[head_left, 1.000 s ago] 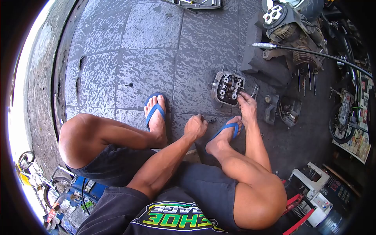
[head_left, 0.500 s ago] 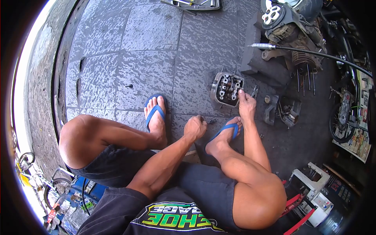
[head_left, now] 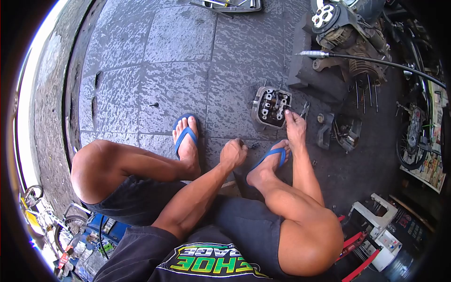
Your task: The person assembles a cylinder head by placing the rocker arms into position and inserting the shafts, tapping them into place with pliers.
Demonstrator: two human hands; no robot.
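A metal cylinder head (head_left: pixel 271 107) lies on the tiled floor, its open side with valve parts facing up. My right hand (head_left: pixel 295 127) is at its lower right edge, thumb and fingers pressed together on the rim. Nearer my body, between my feet, my left hand (head_left: pixel 233 153) is closed around something dark and small that I cannot make out. A small dark piece (head_left: pixel 253 145) lies just right of that hand. Pliers (head_left: pixel 305 109) rest on the floor right of the cylinder head.
An engine (head_left: pixel 350 44) sits on a dark block (head_left: pixel 310 70) at the upper right, with a cable across it. A metal part (head_left: pixel 346 133) lies right of my right hand. A bolt (head_left: pixel 154 105) is at the left, a tool tray (head_left: pixel 230 5) at the top.
Both hands keep nearly the same place and grip. The whole view has shifted very slightly.
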